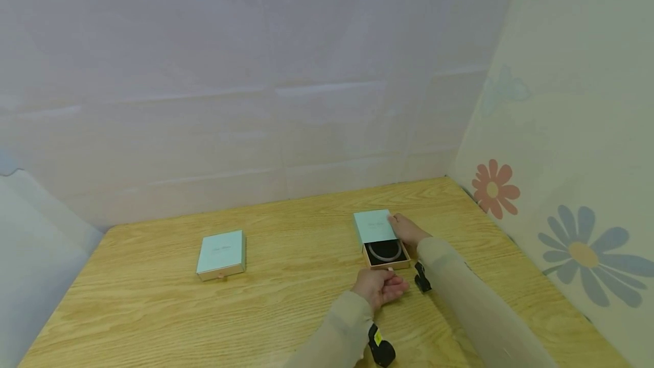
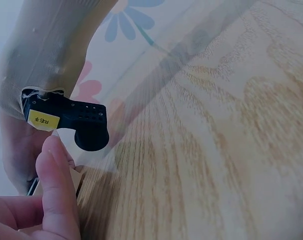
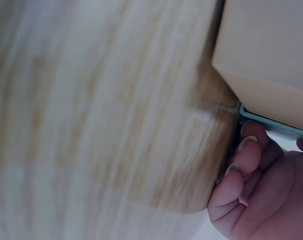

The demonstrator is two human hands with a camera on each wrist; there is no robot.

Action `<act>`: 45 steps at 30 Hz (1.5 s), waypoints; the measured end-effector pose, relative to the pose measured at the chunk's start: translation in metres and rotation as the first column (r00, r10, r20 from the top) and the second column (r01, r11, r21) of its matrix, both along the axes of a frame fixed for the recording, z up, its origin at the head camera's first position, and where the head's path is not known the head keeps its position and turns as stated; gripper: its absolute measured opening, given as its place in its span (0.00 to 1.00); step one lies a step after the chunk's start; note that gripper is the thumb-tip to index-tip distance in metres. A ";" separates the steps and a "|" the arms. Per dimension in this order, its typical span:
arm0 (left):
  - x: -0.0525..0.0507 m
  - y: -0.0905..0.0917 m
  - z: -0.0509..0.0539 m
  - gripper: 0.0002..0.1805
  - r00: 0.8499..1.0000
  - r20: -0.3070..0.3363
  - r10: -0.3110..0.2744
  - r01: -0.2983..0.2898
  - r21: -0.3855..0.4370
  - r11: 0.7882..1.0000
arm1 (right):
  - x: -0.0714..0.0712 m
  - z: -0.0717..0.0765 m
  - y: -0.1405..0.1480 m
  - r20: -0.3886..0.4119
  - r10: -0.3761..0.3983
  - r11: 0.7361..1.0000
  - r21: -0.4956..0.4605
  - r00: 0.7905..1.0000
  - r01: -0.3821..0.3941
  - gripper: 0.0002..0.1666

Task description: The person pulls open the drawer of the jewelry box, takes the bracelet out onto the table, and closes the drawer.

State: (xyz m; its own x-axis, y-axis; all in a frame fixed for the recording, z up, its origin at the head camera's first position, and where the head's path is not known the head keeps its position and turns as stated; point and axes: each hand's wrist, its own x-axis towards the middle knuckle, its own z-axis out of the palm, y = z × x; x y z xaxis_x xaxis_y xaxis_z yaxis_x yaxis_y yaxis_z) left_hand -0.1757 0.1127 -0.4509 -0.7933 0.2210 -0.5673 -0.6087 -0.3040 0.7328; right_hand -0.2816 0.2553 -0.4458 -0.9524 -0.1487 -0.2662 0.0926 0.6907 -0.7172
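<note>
A pale mint drawer-style gift box (image 1: 375, 226) lies at the right of the table, its inner drawer (image 1: 390, 264) slid partway out toward the person. A ring-shaped bangle (image 1: 372, 255) sits on the drawer's black lining. The right hand (image 1: 407, 230) grips the outer sleeve by its right side, thumb on top; in the right wrist view its curled fingers (image 3: 231, 187) lie along the mint edge. At the drawer's front, the left hand (image 1: 378, 288) pinches the small pull tab, largely hidden by thumb and finger.
A second mint box (image 1: 221, 251), shut, with a small front tab, stands on the left of the wooden table (image 1: 153, 311). A pale curtain-like backdrop (image 1: 245, 84) rises behind the table, and a flower-printed panel (image 1: 577, 146) borders its right side. Black cameras (image 2: 91, 120) are strapped to both wrists.
</note>
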 end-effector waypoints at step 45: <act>0.006 0.001 -0.001 0.08 1.000 -0.022 -0.020 0.020 -0.006 1.000 | 0.000 -0.001 0.001 -0.010 0.011 1.000 -0.008 1.000 -0.011 0.31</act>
